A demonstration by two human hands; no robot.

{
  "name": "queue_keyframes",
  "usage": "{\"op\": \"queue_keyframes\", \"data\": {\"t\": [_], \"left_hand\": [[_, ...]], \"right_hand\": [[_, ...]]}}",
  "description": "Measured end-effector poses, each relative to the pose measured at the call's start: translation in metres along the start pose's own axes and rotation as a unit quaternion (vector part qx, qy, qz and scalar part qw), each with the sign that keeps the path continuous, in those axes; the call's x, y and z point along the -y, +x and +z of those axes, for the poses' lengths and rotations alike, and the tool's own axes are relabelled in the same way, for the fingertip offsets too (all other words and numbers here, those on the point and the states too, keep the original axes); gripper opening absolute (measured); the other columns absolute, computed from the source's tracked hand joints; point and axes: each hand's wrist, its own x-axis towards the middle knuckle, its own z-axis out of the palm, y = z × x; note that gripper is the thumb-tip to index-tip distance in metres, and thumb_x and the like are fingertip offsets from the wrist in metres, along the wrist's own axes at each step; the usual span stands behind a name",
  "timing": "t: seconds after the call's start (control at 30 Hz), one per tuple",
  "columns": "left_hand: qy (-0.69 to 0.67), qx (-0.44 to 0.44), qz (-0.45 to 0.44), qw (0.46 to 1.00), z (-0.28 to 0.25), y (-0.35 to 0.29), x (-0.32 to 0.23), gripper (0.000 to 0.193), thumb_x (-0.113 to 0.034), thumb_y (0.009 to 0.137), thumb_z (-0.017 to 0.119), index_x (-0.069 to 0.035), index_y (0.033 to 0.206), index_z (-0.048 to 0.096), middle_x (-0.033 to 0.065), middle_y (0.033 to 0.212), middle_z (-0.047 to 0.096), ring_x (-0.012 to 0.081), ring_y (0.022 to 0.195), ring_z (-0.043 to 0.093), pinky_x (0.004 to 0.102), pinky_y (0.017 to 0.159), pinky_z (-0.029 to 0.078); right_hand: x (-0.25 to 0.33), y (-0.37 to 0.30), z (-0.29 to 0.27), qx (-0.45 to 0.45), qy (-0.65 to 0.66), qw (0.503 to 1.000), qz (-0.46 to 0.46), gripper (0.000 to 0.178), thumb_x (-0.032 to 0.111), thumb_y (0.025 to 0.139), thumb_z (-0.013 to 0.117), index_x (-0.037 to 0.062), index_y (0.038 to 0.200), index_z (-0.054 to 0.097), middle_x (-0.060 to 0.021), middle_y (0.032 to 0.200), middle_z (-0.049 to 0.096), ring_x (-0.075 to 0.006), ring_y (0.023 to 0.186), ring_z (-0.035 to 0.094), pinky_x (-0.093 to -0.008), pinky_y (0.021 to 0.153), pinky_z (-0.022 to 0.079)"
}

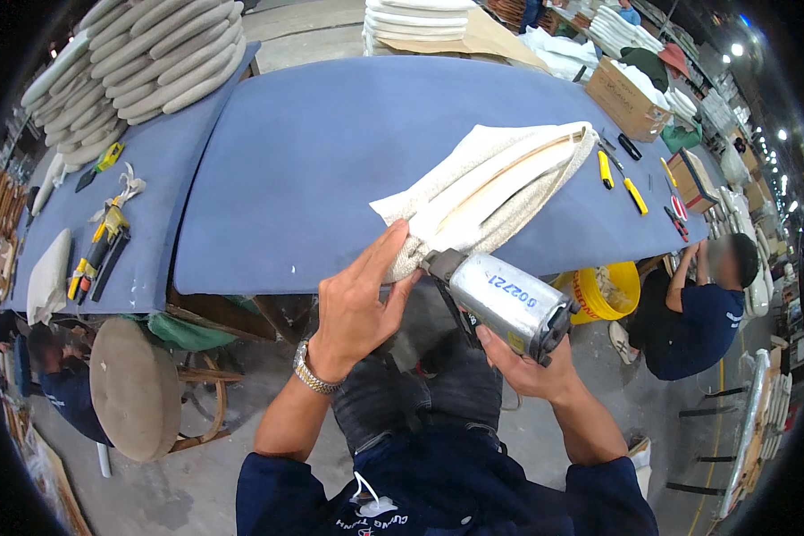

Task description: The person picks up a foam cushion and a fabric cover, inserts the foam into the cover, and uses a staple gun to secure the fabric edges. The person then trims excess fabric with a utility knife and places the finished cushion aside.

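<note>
An upholstered seat pad (487, 192) stands tilted on its edge over the near side of the blue table, its cream fabric cover loose along the far side and a thin wooden edge showing inside. My left hand (359, 299) is closed on the pad's near end, thumb below and fingers on the fabric. In my right hand (538, 364) is a silver and black staple gun (509, 302), gripped by its handle. The gun's nose meets the near end of the pad, close to my left fingertips; the exact contact is hidden.
Yellow-handled cutters (634, 196) and scissors (677, 208) lie on the blue table (313, 179) at right. Another staple gun (105, 246) rests at left below stacked pads (170, 54). A yellow bucket (609, 290) and a round stool (136, 390) flank me; a person (701, 308) crouches at right.
</note>
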Motion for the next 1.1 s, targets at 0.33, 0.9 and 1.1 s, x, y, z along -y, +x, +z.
{"op": "queue_keyframes", "data": {"t": [0.33,0.9,1.1], "left_hand": [[0.003,0.018,0.002,1.0,-0.001,-0.001,-0.004,0.062,0.0,0.078,0.073,-0.004,0.138,0.06,0.0179,0.134,0.066,0.0343,0.118,0.067,0.037,0.096,0.056],[0.011,0.007,0.019,1.0,-0.003,-0.01,-0.003,0.069,0.003,0.072,0.077,0.0,0.138,0.059,0.0208,0.132,0.066,0.0333,0.109,0.071,0.034,0.08,0.06],[0.034,-0.008,0.022,0.999,0.012,0.0,-0.007,0.06,-0.001,0.08,0.076,-0.004,0.138,0.06,0.0196,0.133,0.066,0.0334,0.114,0.069,0.0376,0.089,0.058]], "right_hand": [[-0.01,0.011,0.004,0.019,-0.089,0.989,-0.119,0.05,0.006,0.075,0.08,-0.0009,0.12,0.061,-0.0157,0.113,0.065,-0.0322,0.095,0.071,-0.035,0.082,0.056],[0.022,0.017,0.005,0.057,-0.071,0.996,0.001,0.045,0.007,0.077,0.08,-0.0002,0.118,0.064,-0.0156,0.114,0.065,-0.0316,0.096,0.07,-0.0361,0.082,0.056],[-0.001,0.0,-0.003,-0.024,-0.094,0.994,-0.056,0.05,0.008,0.076,0.081,-0.0021,0.121,0.061,-0.0149,0.114,0.066,-0.0328,0.096,0.07,-0.0346,0.084,0.056]]}}
